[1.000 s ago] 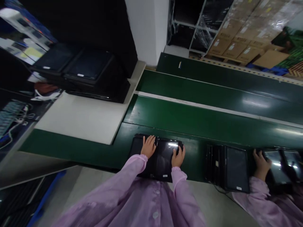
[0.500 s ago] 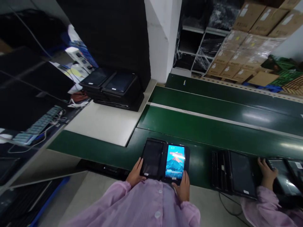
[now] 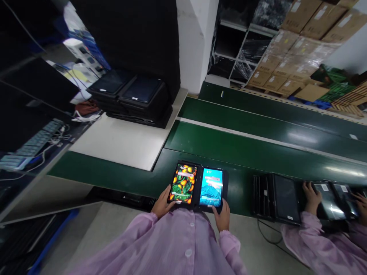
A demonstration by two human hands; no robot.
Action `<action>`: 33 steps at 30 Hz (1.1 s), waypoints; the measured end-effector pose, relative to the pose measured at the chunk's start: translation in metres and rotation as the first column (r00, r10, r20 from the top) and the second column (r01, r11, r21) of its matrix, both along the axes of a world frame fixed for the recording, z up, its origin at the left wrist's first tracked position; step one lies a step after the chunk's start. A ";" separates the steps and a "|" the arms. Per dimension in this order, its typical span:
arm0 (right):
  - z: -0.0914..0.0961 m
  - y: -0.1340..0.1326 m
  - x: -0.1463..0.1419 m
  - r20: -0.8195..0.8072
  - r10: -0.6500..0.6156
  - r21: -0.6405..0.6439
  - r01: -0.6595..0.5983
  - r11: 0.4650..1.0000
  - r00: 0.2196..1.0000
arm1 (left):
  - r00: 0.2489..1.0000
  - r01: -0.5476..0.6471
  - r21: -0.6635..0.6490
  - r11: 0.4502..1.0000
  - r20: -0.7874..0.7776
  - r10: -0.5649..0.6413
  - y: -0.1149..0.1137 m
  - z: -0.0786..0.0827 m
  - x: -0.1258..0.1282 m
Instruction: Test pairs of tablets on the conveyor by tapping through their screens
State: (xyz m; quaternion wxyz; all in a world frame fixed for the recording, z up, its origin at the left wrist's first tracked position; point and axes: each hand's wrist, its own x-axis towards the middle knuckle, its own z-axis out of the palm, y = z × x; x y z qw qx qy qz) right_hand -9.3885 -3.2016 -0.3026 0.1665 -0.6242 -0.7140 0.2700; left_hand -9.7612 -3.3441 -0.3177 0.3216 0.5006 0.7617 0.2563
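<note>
Two tablets lie side by side at the near edge of the green bench (image 3: 246, 152). The left tablet (image 3: 184, 182) shows a lit screen with orange fruit. The right tablet (image 3: 211, 187) shows a lit blue mountain picture. My left hand (image 3: 162, 205) grips the lower left corner of the left tablet. My right hand (image 3: 223, 215) grips the lower right corner of the right tablet. Both sleeves are pink.
A stack of dark tablets (image 3: 276, 198) sits to the right on the bench, where a co-worker's hand (image 3: 312, 196) handles more tablets (image 3: 329, 198). A white board (image 3: 117, 141) bears stacked black tablets (image 3: 134, 97) at the left. Cardboard boxes (image 3: 289, 65) stand behind.
My hands slid from the tablets' top to their near corners. The right screen lit first, and the left screen has now lit too.
</note>
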 end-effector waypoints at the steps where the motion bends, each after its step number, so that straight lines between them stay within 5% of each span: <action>1: 0.001 0.004 0.001 0.009 -0.013 -0.003 0.013 1.000 1.000 | 1.000 -0.008 0.004 1.000 -0.006 0.008 0.001 0.001 0.000; 5: 0.005 0.040 -0.010 0.110 -0.109 -0.067 0.117 0.991 0.988 | 0.991 -0.105 0.009 0.994 -0.077 0.105 0.031 0.010 -0.007; 11: 0.006 0.088 -0.032 0.099 -0.258 -0.203 0.274 0.940 0.961 | 0.960 -0.279 -0.161 0.947 -0.054 0.274 0.095 0.022 -0.031; 14: 0.007 0.072 -0.019 0.058 -0.222 -0.232 0.230 0.945 0.973 | 0.984 -0.160 -0.136 0.978 0.057 0.169 0.082 0.020 -0.037; 17: 0.004 0.041 0.003 -0.059 -0.161 -0.280 0.138 0.950 0.985 | 0.983 -0.048 -0.067 0.997 0.177 0.059 0.044 0.012 -0.032; 22: -0.003 0.014 0.020 -0.157 -0.127 -0.320 0.071 0.945 0.979 | 0.972 -0.040 -0.119 0.992 0.225 0.066 -0.002 0.002 -0.016; 33: -0.001 0.019 0.016 -0.153 -0.140 -0.277 0.094 0.956 0.978 | 0.977 -0.070 -0.122 0.990 0.190 0.093 -0.008 0.001 -0.007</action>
